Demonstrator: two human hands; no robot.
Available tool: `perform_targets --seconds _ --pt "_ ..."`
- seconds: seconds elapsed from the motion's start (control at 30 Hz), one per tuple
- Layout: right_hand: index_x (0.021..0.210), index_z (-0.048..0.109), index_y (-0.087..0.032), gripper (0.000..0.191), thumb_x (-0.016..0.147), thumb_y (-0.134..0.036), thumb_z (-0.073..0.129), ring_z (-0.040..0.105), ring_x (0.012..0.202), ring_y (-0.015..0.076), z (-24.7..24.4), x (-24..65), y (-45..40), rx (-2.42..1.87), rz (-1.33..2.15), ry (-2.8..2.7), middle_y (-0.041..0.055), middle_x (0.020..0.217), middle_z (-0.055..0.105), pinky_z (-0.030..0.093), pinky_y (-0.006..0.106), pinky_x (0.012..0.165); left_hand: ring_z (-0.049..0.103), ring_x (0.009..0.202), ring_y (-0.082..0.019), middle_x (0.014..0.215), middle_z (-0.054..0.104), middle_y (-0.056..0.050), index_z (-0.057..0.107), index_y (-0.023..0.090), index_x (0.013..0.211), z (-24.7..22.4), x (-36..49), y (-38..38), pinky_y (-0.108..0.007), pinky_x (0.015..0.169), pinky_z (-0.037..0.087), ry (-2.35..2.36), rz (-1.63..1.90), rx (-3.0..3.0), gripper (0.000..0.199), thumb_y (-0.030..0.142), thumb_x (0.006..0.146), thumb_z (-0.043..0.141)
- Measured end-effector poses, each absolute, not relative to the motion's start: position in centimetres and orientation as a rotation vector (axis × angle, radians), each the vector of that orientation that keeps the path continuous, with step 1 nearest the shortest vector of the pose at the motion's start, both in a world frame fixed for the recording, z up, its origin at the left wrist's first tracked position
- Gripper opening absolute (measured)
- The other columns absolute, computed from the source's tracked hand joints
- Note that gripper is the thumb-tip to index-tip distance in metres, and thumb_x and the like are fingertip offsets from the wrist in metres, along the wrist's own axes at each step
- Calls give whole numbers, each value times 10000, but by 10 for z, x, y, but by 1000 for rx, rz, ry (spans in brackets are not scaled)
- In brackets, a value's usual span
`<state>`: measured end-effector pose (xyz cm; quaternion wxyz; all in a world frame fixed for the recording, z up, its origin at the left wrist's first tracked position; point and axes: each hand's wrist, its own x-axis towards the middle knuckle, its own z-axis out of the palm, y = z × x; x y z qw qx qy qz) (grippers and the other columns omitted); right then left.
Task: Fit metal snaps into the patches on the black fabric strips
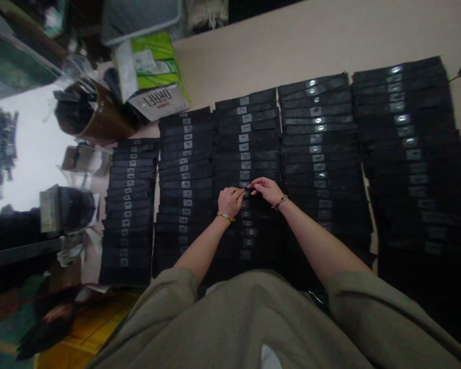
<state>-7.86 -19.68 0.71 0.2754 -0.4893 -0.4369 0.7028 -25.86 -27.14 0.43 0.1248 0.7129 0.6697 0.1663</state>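
Both of my hands meet over the middle column of overlapping black fabric pieces (263, 154), each of which has a small pale label in a line down its centre. My left hand (230, 201), with a yellowish bracelet at the wrist, is closed, its thumb and index finger pinched beside a label (244, 185). Facing it from the right, my right hand (268, 190) has bent fingers, with thumb and index tip close together at the same label. Whatever lies between the fingertips is too small to make out. A dark bracelet circles my right wrist.
More columns of labelled black pieces (184, 174) lie on both sides across the pale table (330, 31). Along the left edge stand a green and white box (159, 102), a brown bin (103, 115) with dark material, and small boxes. A grey tub (142, 18) is behind.
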Motion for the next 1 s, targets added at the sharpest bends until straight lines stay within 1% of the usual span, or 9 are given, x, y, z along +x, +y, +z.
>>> perform_targets --seconds 0.07,0.13,0.27,0.37,0.53,0.73,0.87,1.0 --pt "886 631 -156 80 835 -136 572 635 580 80 7 -78 -197 -1299 1845 -1222 53 889 762 511 222 646 594 920 -213 1042 728 -74 731 244 1126 3 -259 -272 -361 771 390 1923 483 2134 267 369 973 550" --pt "882 650 -158 82 827 -165 589 591 548 67 7 -78 -197 -1299 1785 -1272 36 861 746 493 212 614 597 932 -213 1067 726 -70 719 257 1159 1 -260 -273 -361 774 391 1884 496 2174 277 378 970 556" --pt "918 673 -158 128 818 -205 610 528 500 58 7 -77 -198 -1331 1730 -1313 13 796 718 459 203 547 599 915 -205 1023 727 -68 747 260 1072 -2 -262 -273 -355 775 399 1909 523 2127 254 395 970 558" --pt "961 678 -152 170 812 -220 632 531 501 64 8 -78 -200 -1361 1720 -1327 21 789 729 473 209 553 598 917 -202 1010 727 -71 748 257 1084 -4 -263 -271 -359 793 402 1940 548 2092 260 400 968 565" --pt "935 684 -152 145 809 -219 658 551 510 71 10 -79 -201 -1399 1705 -1369 43 805 748 496 217 571 599 920 -197 1002 737 -49 757 274 1062 -6 -264 -267 -359 820 400 1918 526 2066 219 386 946 610" --pt "936 685 -162 143 812 -233 669 562 511 74 9 -78 -201 -1406 1685 -1388 34 796 745 497 214 566 581 1015 -210 1091 712 -59 722 262 1138 -1 -269 -268 -355 870 413 1828 504 2073 270 398 916 651" --pt "935 684 -161 142 814 -233 665 564 508 74 10 -77 -201 -1401 1687 -1397 35 795 747 496 213 562 591 1005 -202 1054 719 -47 744 256 1061 5 -267 -268 -350 885 419 1871 498 1983 203 367 907 669" --pt "928 680 -162 131 814 -223 657 562 500 74 10 -78 -201 -1409 1694 -1383 32 792 743 490 216 559 582 1021 -203 995 728 -25 759 283 996 7 -259 -266 -362 892 402 1961 559 1881 183 398 856 732"
